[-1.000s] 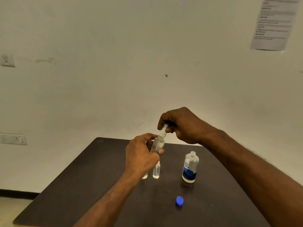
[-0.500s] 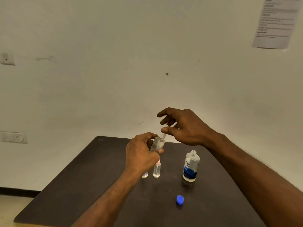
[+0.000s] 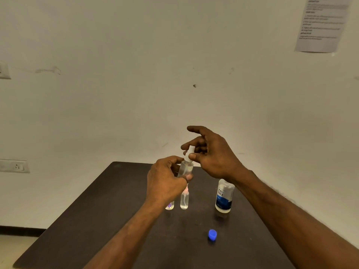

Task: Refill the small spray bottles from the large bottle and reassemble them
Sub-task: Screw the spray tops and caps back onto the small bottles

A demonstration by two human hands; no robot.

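Observation:
My left hand (image 3: 165,181) grips a small clear spray bottle (image 3: 186,168) above the dark table (image 3: 97,220), holding it upright. My right hand (image 3: 211,154) pinches the bottle's white spray head (image 3: 189,153) between thumb and fingers, with the index finger stretched out. Two more small clear bottles stand on the table below my left hand: one (image 3: 184,200) with a pinkish top, one (image 3: 170,205) mostly hidden by my wrist. The large bottle (image 3: 223,197) with a blue label stands uncapped to the right. Its blue cap (image 3: 212,234) lies nearer me on the table.
A pale wall rises right behind the table's far edge. A printed sheet (image 3: 322,24) hangs at the upper right, and a socket plate (image 3: 14,166) is on the wall at the left. Floor shows at the lower left.
My right hand loosened from a closed grip over the spray head to a finger-and-thumb pinch with the other fingers spread. The left hand and the bottle stayed in place.

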